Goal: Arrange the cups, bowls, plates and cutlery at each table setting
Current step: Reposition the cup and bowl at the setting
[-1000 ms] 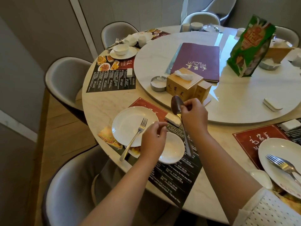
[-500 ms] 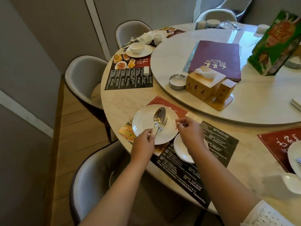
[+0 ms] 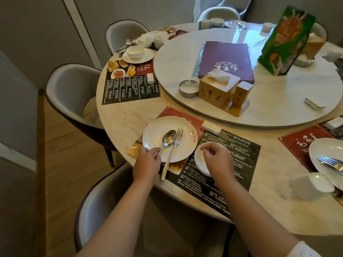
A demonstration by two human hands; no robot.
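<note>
Marble round table [image 3: 118,125] ringed by grey chairs carries a white plate [image 3: 157,134] where spoon [image 3: 168,140] and fork [image 3: 173,151] lie parallel, heads toward the centre, left hand [image 3: 146,162] pinching the spoon's handle, right hand [image 3: 217,160] loosely curled, empty, over a saucer [image 3: 200,160].

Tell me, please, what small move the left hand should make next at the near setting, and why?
Probably the left hand should let go of the spoon and draw back. The spoon's bowl already rests on the plate beside the fork, roughly parallel to it, while the fingers pinch its handle at the plate's near rim. The right hand hovers curled over the small dish.
</note>
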